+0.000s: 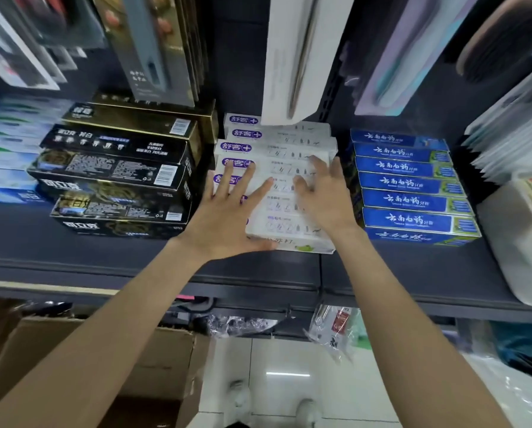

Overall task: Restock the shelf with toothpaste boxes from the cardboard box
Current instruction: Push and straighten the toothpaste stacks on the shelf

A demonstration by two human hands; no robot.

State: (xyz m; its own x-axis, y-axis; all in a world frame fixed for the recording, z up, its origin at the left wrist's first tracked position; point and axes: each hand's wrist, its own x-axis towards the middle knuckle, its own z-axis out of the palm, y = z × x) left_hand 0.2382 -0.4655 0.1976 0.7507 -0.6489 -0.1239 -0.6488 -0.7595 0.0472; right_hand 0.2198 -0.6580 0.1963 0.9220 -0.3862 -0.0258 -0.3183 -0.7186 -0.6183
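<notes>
Roughly, left to right:
cardboard: brown cardboard box [153, 359] low left, under dark shelf [412, 273]
left hand [227, 217]: fingers spread flat on white purple-logo toothpaste boxes [277, 149], gripping nothing
right hand [323, 196]: splayed, flat on same stack

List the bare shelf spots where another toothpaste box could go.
Bare dark shelf runs in front of the black-and-gold boxes, and a narrower strip lies before the blue boxes. The middle is crowded: the left hand and right hand lie flat on the white boxes.
</notes>
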